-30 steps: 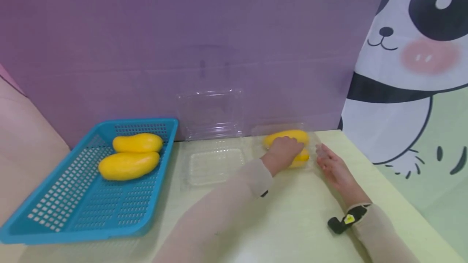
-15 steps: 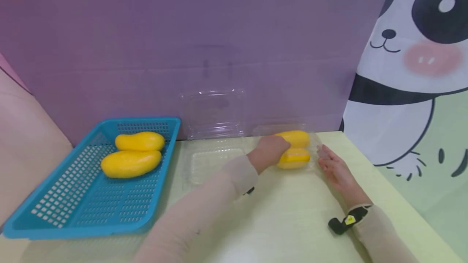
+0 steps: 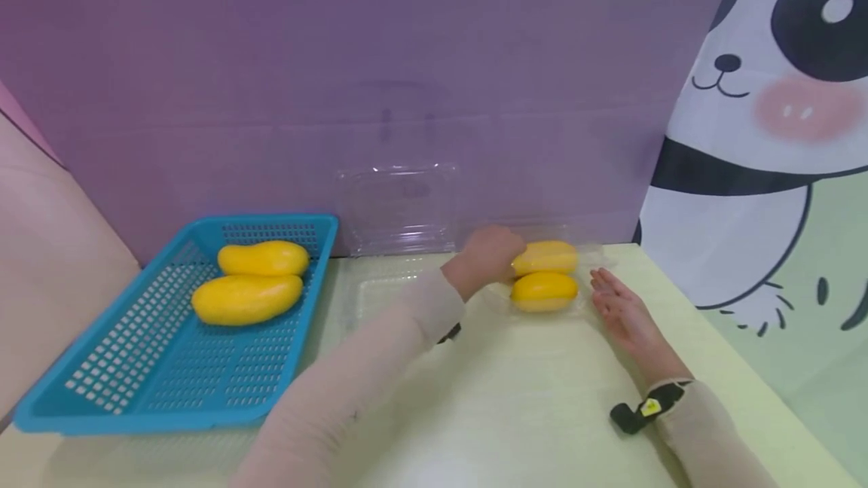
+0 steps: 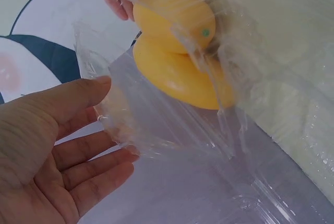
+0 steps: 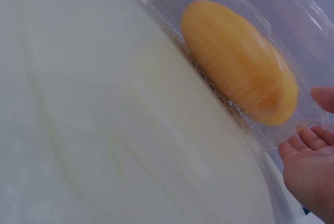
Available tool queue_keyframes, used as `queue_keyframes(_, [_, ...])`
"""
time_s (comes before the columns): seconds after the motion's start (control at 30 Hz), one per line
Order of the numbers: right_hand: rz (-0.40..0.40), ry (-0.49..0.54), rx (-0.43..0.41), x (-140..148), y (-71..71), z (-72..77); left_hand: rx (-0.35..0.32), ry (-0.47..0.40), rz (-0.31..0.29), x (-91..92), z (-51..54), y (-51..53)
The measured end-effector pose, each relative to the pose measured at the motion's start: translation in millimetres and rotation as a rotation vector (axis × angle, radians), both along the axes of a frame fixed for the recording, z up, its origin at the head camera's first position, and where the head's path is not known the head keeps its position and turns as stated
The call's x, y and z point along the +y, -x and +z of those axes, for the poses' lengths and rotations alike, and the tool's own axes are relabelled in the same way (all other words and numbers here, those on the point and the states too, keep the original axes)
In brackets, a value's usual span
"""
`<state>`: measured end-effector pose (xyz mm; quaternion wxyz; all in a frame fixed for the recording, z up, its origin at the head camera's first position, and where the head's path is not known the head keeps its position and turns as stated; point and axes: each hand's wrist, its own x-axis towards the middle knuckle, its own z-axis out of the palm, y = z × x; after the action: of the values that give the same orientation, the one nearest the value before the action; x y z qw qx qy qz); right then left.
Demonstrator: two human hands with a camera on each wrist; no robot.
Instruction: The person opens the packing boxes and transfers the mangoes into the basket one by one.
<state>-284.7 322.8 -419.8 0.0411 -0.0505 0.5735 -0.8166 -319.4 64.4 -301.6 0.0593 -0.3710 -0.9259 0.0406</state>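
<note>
Holding the clear lid by its edge between thumb and fingers, the left hand sits just left of two elongated yellow fruits; these lie side by side in the clamshell container near the table's far right corner; the right hand, fingers relaxed, grips nothing beside its right edge.

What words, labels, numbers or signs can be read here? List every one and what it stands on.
No readable text.
Yellow label on the black wrist strap: too small to read.
Green spot on a yellow fruit, left wrist view: too small to tell whether it bears lettering.
</note>
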Motion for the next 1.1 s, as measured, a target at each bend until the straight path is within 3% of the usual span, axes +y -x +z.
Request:
queue_keyframes(0.2, [-0.011, 0.01, -0.005, 1.2, -2.5, -1.7, -0.018, -0.113, -0.005, -4.8, 11.2, 5.3])
queue_keyframes(0.43, [-0.012, -0.005, -0.012, -0.9, -2.2, -0.7, -0.038, -0.238, 0.041, -11.3, 24.5, 13.8])
queue_keyframes(0.6, [-0.016, -0.004, -0.017, -1.2, -1.7, 1.7, -0.007, -0.349, 0.047, -13.4, 31.5, 23.2])
queue_keyframes(0.87, [-0.016, -0.008, -0.026, -0.6, -0.2, 2.7, 0.136, -0.508, 0.092, -15.2, 29.8, 45.0])
queue_keyframes(1.0, [-0.018, 0.0, -0.027, -0.2, 0.0, 0.6, 0.155, -0.57, 0.126, -16.3, 27.8, 58.0])
queue_keyframes(1.1, [-0.02, 0.005, -0.036, 2.6, -0.6, 0.0, 0.164, -0.57, 0.147, -16.3, 25.9, 63.9])
